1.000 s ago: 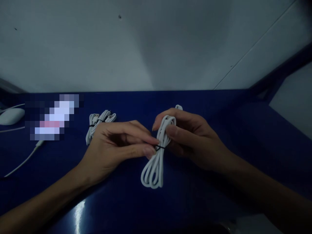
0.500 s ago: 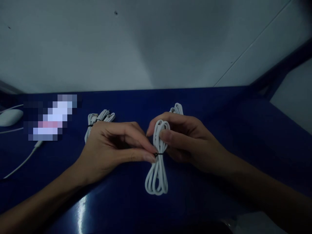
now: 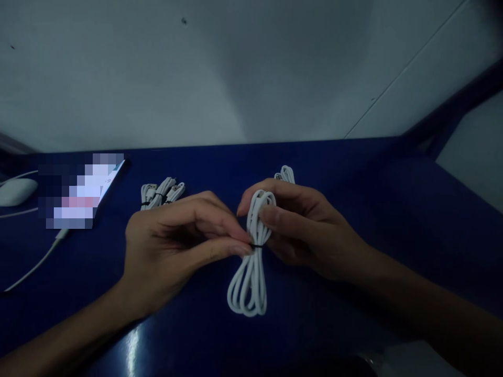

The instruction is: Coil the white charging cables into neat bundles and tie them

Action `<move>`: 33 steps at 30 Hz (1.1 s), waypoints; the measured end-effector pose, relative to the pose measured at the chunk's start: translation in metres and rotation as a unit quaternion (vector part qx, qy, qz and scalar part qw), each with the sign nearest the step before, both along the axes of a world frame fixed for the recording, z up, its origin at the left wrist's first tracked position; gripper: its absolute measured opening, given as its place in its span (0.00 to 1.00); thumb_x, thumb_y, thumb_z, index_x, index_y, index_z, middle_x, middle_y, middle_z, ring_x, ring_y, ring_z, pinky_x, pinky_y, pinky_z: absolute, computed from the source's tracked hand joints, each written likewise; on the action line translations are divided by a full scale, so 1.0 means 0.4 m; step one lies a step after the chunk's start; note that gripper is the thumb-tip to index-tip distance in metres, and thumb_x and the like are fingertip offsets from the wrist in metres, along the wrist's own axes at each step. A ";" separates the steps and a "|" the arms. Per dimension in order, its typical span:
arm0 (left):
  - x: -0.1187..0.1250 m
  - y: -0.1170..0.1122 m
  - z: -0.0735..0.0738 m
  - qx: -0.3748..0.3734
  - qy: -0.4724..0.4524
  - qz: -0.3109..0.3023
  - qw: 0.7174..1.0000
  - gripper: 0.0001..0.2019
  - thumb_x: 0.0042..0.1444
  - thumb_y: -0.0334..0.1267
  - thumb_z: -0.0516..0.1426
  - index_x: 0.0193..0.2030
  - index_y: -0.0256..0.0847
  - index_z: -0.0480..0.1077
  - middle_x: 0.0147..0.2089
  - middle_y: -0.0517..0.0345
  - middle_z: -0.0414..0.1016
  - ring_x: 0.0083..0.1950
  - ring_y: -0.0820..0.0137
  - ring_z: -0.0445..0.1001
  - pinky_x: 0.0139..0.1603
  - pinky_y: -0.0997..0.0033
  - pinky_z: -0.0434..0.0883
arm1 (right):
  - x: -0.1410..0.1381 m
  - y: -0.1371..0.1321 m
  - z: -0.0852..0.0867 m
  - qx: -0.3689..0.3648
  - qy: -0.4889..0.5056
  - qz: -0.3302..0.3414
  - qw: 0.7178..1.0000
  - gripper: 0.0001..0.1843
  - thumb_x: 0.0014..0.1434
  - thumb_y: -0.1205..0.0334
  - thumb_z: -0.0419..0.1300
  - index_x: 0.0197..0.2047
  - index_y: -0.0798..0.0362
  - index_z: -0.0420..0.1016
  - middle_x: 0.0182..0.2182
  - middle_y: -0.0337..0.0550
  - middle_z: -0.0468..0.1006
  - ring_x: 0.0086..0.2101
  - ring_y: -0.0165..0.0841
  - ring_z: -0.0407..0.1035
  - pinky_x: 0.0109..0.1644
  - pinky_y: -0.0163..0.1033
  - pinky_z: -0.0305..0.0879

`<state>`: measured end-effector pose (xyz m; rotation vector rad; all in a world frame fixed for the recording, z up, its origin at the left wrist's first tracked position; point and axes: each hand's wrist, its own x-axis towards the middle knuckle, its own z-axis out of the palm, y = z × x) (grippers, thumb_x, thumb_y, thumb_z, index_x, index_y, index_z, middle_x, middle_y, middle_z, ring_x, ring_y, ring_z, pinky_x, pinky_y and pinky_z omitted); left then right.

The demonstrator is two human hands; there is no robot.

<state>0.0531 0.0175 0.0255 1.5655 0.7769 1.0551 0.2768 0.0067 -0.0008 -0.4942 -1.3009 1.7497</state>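
A coiled white cable (image 3: 248,290) hangs upright in front of me, cinched at its middle by a black tie (image 3: 257,246). My right hand (image 3: 310,225) grips the coil's upper loops between thumb and fingers. At the cinched middle, the thumb and forefinger of my left hand (image 3: 181,235) pinch the black tie; its end is hidden by the fingertips. Behind my left hand lie several tied white cable bundles (image 3: 161,192) with plugs showing. Another white cable bundle (image 3: 286,174) shows partly behind my right hand.
On the left of the blue table (image 3: 334,324) lies a phone (image 3: 108,183), partly pixelated, with a white cord (image 3: 33,269) plugged in. A white rounded device (image 3: 18,192) sits at the far left. A pale wall (image 3: 157,78) rises behind the table.
The lower loops of the held coil have swung slightly left. My left hand has turned a little, its fingertips staying at the tie. My right hand keeps its grip.
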 end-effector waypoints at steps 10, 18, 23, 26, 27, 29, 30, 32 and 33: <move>-0.002 -0.002 -0.014 -0.088 -0.050 -0.007 0.995 0.05 0.59 0.33 0.75 0.37 0.49 0.87 0.37 0.62 0.87 0.34 0.64 0.89 0.39 0.68 0.86 | 0.004 0.005 -0.005 0.006 -0.009 -0.027 1.000 0.10 0.79 0.58 0.61 0.56 0.46 0.82 0.31 0.34 0.73 0.23 0.24 0.59 0.21 0.29 0.54; -0.024 0.043 -0.060 -0.329 -0.114 -0.203 0.915 0.09 0.72 0.43 0.67 0.49 0.41 0.85 0.41 0.55 0.90 0.41 0.66 0.91 0.46 0.75 0.86 | 0.010 0.014 0.007 0.074 -0.028 -0.045 0.996 0.09 0.78 0.64 0.63 0.57 0.47 0.81 0.38 0.37 0.79 0.25 0.24 0.63 0.24 0.29 0.60; -0.032 0.046 -0.056 -0.351 -0.110 -0.263 0.892 0.09 0.73 0.40 0.65 0.50 0.39 0.86 0.42 0.54 0.91 0.44 0.66 0.91 0.50 0.75 0.86 | 0.014 0.011 0.025 0.123 -0.073 -0.049 0.988 0.09 0.76 0.67 0.66 0.57 0.48 0.81 0.40 0.38 0.81 0.34 0.27 0.74 0.34 0.31 0.72; -0.032 0.049 -0.043 -0.305 -0.070 -0.253 0.916 0.06 0.72 0.38 0.67 0.48 0.43 0.87 0.41 0.55 0.91 0.44 0.66 0.91 0.52 0.73 0.86 | 0.016 0.009 0.033 0.136 -0.100 -0.049 0.984 0.08 0.76 0.65 0.66 0.56 0.48 0.82 0.41 0.37 0.81 0.34 0.26 0.75 0.34 0.31 0.72; -0.030 0.049 -0.037 -0.280 -0.052 -0.245 0.927 0.05 0.72 0.37 0.67 0.48 0.44 0.87 0.41 0.56 0.91 0.44 0.66 0.91 0.53 0.72 0.86 | 0.017 0.009 0.034 0.139 -0.107 -0.048 0.983 0.08 0.76 0.64 0.66 0.56 0.48 0.82 0.40 0.37 0.81 0.33 0.26 0.75 0.34 0.32 0.72; -0.025 0.046 -0.028 -0.214 -0.006 -0.209 0.954 0.05 0.71 0.37 0.67 0.47 0.46 0.88 0.40 0.57 0.91 0.43 0.66 0.91 0.52 0.70 0.87 | 0.019 0.011 0.035 0.142 -0.117 -0.053 0.982 0.08 0.76 0.63 0.66 0.56 0.47 0.82 0.40 0.37 0.82 0.33 0.26 0.75 0.34 0.32 0.72; -0.022 0.042 -0.025 -0.172 0.017 -0.176 0.969 0.04 0.71 0.37 0.68 0.47 0.46 0.88 0.39 0.57 0.91 0.42 0.66 0.91 0.51 0.71 0.87 | 0.020 0.013 0.034 0.142 -0.121 -0.058 0.981 0.08 0.76 0.62 0.66 0.56 0.47 0.82 0.41 0.37 0.82 0.33 0.27 0.75 0.33 0.33 0.72; -0.016 0.032 -0.024 -0.072 0.056 -0.080 0.993 0.04 0.68 0.36 0.70 0.46 0.49 0.88 0.37 0.61 0.90 0.39 0.67 0.90 0.46 0.72 0.87 | 0.020 0.016 0.030 0.139 -0.128 -0.074 0.979 0.09 0.76 0.62 0.66 0.57 0.47 0.82 0.43 0.38 0.82 0.34 0.27 0.75 0.33 0.33 0.71; -0.014 0.026 -0.026 -0.020 0.073 -0.027 0.997 0.05 0.66 0.36 0.71 0.46 0.50 0.88 0.36 0.62 0.90 0.38 0.68 0.89 0.43 0.73 0.86 | 0.020 0.017 0.027 0.137 -0.132 -0.083 0.978 0.09 0.76 0.61 0.66 0.58 0.47 0.82 0.44 0.38 0.82 0.34 0.27 0.75 0.34 0.33 0.71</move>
